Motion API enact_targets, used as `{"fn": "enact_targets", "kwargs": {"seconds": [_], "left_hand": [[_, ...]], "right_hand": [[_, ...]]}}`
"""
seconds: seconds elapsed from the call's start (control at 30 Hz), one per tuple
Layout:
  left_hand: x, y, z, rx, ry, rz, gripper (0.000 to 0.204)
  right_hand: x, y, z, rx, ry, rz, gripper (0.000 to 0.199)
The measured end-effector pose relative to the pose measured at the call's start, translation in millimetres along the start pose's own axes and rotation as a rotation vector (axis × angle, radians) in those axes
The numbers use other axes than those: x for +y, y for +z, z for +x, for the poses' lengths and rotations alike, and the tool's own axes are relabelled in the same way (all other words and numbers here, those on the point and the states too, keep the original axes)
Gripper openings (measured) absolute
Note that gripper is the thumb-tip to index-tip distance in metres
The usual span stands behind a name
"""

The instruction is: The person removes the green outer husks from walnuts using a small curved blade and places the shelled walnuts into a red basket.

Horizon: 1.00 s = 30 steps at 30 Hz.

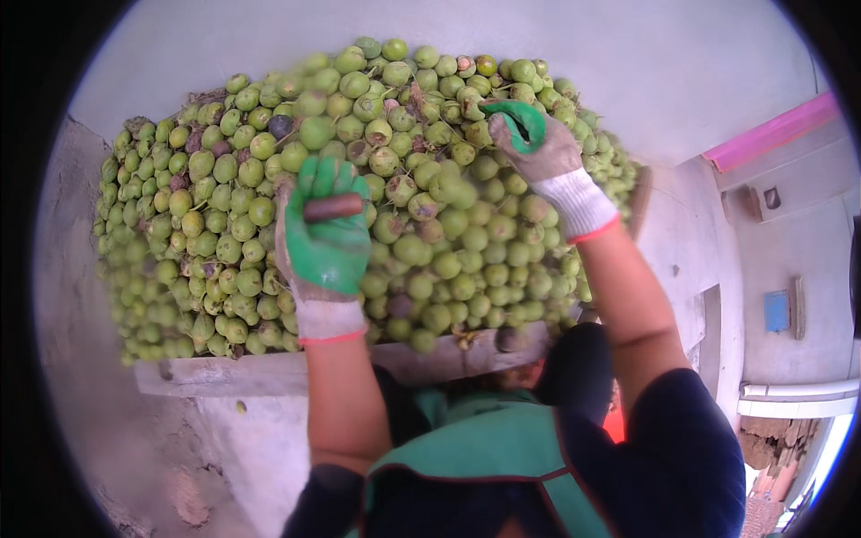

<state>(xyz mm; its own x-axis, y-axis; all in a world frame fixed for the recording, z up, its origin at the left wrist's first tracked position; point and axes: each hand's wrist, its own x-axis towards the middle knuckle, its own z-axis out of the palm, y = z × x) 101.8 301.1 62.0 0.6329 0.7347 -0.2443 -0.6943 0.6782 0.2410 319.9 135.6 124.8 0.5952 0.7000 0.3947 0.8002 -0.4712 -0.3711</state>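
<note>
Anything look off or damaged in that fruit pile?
Yes. In the fruit pile, a dark purplish fruit sits above the left hand, unlike its green neighbours. Right of that hand, a blotched fruit shows brown patches. Can't tell whether either is rotten.

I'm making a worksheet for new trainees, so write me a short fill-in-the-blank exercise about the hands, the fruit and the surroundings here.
Most of the round fruits are coloured ____.
The brown handle is held in the person's ____.
The right hand wears a ____ with a white cuff.
The long strip at the picture's right is coloured ____.

Missing words: green; left hand; glove; pink.
</note>
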Motion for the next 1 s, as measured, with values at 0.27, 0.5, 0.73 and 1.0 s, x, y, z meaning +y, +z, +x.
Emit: {"fn": "enact_targets", "kwargs": {"seconds": [0.27,0.5,0.73,1.0], "left_hand": [[2.9,1.9,-2.1,0.021,0.015,-0.002,0.050],[-0.4,0.0,-6.8,-0.008,-0.035,-0.057,0.042],[-3.8,5.0,-8.2,-0.003,-0.060,-0.051,0.042],[-0.3,5.9,-15.7,-0.009,0.021,-0.061,0.044]], "right_hand": [[-19.8,135.7,109.7,-0.272,-0.002,-0.243,0.041],[-40.0,143.7,140.7,-0.513,0.057,-0.482,0.033],[-43.9,138.0,162.4,-0.749,-0.008,-0.607,0.034],[-42.0,151.1,171.8,-0.874,-0.130,-0.671,0.033]]}}
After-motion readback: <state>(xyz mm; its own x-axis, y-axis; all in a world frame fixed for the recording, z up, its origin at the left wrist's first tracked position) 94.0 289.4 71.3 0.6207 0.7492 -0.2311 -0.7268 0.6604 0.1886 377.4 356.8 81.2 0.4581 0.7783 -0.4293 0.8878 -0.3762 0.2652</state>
